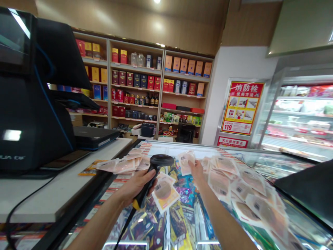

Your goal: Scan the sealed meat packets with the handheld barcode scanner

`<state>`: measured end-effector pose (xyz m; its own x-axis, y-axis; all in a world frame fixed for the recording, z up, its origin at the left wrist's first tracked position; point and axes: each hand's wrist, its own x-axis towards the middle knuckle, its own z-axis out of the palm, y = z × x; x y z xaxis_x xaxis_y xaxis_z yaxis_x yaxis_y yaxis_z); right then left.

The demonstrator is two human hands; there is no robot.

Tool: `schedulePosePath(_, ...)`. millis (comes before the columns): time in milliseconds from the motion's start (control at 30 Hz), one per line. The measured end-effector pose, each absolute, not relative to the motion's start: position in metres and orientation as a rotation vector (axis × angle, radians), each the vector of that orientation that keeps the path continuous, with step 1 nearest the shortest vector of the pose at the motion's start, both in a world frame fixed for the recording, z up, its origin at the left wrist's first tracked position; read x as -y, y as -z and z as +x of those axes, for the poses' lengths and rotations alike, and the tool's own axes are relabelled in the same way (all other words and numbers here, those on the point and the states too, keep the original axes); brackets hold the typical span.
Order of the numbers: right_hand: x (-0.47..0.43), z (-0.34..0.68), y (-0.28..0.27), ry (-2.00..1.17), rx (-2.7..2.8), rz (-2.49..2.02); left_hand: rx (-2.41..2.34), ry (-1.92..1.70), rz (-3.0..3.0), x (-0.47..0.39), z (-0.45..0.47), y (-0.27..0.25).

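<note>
My left hand [142, 184] is wrapped round the handle of a black and yellow barcode scanner [162, 160], its cable hanging down toward me. In my right hand [197, 170], one flat clear food packet [185, 163] is pinched by its edge, with a barcode showing on it. The scanner head is just left of that packet, apart from it. Below the scanner, a couple of similar packets [165, 191] lie on the glass counter top. A large spread of the same packets [241, 187] overlaps on the right, and a smaller pile [130, 162] lies at the left.
Beneath the glass of the freezer-like counter [166, 225] are colourful packages. At left, a white ledge [65, 194] carries a black checkout terminal [26, 104] and a dark flat device [93, 133]. Shelves of boxes [136, 80] stand behind. A dark object [309, 187] juts in at right.
</note>
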<state>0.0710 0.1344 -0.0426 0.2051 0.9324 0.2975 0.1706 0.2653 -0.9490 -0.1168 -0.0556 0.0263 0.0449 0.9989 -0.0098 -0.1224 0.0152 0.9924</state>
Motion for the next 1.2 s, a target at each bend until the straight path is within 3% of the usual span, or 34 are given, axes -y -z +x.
schedulePosePath(500,-0.152,0.108,0.027,0.090,1.649,-1.798,-1.202,-1.260,1.119,0.032,-0.122,-0.014)
schedulePosePath(833,-0.162,0.113,0.031,0.490,1.858,-1.880,-1.269,-1.248,1.160,0.042,-0.135,-0.016)
schedulePosePath(1067,-0.146,0.098,0.031,0.472,1.922,-1.845,-1.307,-1.277,1.128,0.057,-0.153,-0.012)
schedulePosePath(1200,-0.111,0.064,0.032,0.109,2.176,-1.633,-1.343,-1.276,1.123,0.060,-0.164,-0.008)
